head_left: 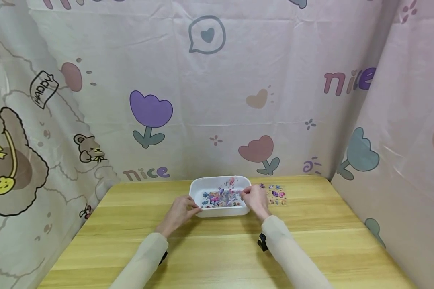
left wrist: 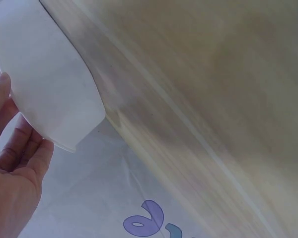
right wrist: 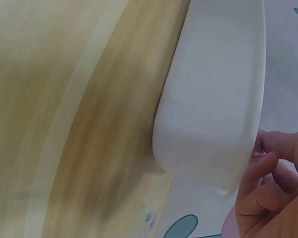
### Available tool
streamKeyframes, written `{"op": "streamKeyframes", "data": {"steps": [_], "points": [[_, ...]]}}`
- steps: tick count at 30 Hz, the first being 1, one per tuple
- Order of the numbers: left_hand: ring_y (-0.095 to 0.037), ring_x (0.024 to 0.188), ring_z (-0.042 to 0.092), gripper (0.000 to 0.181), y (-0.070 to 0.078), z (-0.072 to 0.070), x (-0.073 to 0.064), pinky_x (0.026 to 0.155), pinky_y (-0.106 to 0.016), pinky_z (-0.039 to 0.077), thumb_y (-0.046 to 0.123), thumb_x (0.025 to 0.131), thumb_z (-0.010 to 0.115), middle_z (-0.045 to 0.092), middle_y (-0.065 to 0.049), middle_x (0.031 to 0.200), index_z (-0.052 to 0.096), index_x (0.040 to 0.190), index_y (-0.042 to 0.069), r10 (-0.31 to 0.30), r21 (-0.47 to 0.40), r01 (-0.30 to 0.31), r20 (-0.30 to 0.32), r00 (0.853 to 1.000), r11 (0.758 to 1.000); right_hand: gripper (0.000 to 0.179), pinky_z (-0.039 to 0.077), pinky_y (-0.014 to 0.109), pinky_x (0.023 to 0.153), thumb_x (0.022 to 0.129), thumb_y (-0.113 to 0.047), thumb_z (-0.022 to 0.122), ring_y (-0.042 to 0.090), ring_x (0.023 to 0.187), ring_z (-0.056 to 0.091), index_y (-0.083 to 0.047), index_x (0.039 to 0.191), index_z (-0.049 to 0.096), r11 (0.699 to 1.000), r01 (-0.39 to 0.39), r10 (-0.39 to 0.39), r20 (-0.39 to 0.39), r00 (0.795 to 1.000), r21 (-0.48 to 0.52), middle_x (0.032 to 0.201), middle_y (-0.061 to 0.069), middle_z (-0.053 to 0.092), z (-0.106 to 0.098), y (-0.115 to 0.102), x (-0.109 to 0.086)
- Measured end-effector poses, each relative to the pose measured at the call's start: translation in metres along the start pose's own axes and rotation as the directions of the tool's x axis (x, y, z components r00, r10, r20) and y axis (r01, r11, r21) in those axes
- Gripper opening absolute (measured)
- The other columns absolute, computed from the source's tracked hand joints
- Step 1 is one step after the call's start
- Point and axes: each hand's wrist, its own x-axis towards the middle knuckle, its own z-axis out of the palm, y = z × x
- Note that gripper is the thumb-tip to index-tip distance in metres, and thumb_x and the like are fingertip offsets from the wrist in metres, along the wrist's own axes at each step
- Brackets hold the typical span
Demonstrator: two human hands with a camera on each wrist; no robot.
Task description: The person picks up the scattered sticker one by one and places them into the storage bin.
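Note:
A white rectangular plastic tub (head_left: 222, 212) stands near the back of the wooden table. Inside it lie several colourful stickers (head_left: 220, 196) on clear sheets, some rising against the far wall. My left hand (head_left: 181, 209) grips the tub's left end, with the thumb at the front corner and fingers along the rim (left wrist: 64, 148). My right hand (head_left: 256, 198) is at the opposite end, fingers curled and fingertips just inside the rim. In the right wrist view, the tub wall (right wrist: 213, 89) partly hides the thumb and fingertips, so what they pinch cannot be told.
A clear sheet of colourful stickers (head_left: 277, 194) lies on the table right of the tub, partly behind my right hand. A patterned curtain (head_left: 209, 88) hangs along the table's back edge and at both sides. The wooden tabletop (head_left: 217, 253) stretches in front of the tub.

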Motion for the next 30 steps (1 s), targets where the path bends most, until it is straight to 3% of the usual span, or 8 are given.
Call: {"op": "streamKeyframes", "data": {"steps": [5,11,14,17,22,30], "points": [[-0.013,0.084,0.058,0.008,0.001,0.000,-0.001,0.087,-0.041,0.052,0.018,0.079,0.081,0.069,0.001,0.088,0.079,0.081,0.011,-0.014,-0.005,0.014,-0.002,1.000,1.000,0.010,0.043,0.026,0.053,0.086,-0.024,0.073,0.014,0.065,0.061,-0.015,0.084,0.078,0.997,-0.008,0.007,-0.011,1.000,-0.079,0.078,0.000,0.073,0.003,-0.002,0.001],[-0.015,0.086,0.059,0.008,0.001,-0.001,0.001,0.088,-0.042,0.052,0.018,0.079,0.081,0.069,0.000,0.089,0.078,0.080,0.010,-0.003,-0.001,0.003,-0.008,1.000,1.000,0.012,0.045,0.031,0.055,0.084,-0.021,0.074,0.019,0.065,0.060,-0.010,0.088,0.075,0.965,0.083,-0.104,-0.074,0.992,-0.247,0.083,0.006,0.072,0.005,-0.003,0.004],[-0.015,0.087,0.058,0.009,0.000,0.000,0.001,0.088,-0.042,0.052,0.019,0.080,0.081,0.069,-0.001,0.090,0.078,0.081,0.011,-0.006,0.005,0.006,-0.001,1.000,1.000,0.013,0.042,0.032,0.052,0.083,-0.018,0.072,0.020,0.062,0.057,-0.009,0.092,0.071,0.943,0.124,-0.155,-0.077,0.985,-0.309,0.082,0.008,0.070,0.008,-0.004,0.004],[-0.015,0.087,0.059,0.007,-0.001,0.001,0.000,0.088,-0.042,0.052,0.019,0.080,0.081,0.069,0.000,0.091,0.078,0.081,0.012,0.000,0.013,0.000,0.001,1.000,1.000,0.006,0.039,0.032,0.050,0.083,-0.015,0.070,0.019,0.058,0.054,-0.011,0.087,0.068,0.928,0.148,-0.182,-0.069,0.981,-0.343,0.076,0.006,0.067,0.010,-0.004,0.004],[-0.014,0.086,0.059,0.006,-0.001,0.001,0.000,0.087,-0.041,0.052,0.018,0.079,0.081,0.070,0.000,0.089,0.078,0.080,0.013,0.007,0.006,-0.007,-0.009,1.000,1.000,0.012,0.039,0.032,0.050,0.084,-0.016,0.072,0.019,0.057,0.053,-0.014,0.074,0.066,0.921,0.153,-0.182,-0.049,0.982,-0.358,0.068,0.003,0.063,0.012,-0.005,0.005],[-0.015,0.088,0.060,0.006,0.000,0.002,0.000,0.089,-0.041,0.053,0.018,0.079,0.081,0.070,-0.001,0.091,0.078,0.080,0.013,-0.005,0.000,0.005,-0.015,1.000,1.000,0.015,0.041,0.034,0.055,0.087,-0.021,0.073,0.019,0.059,0.054,-0.013,0.075,0.068,0.904,0.150,-0.155,0.020,0.988,-0.401,0.068,0.003,0.063,0.013,-0.002,0.008]]}}
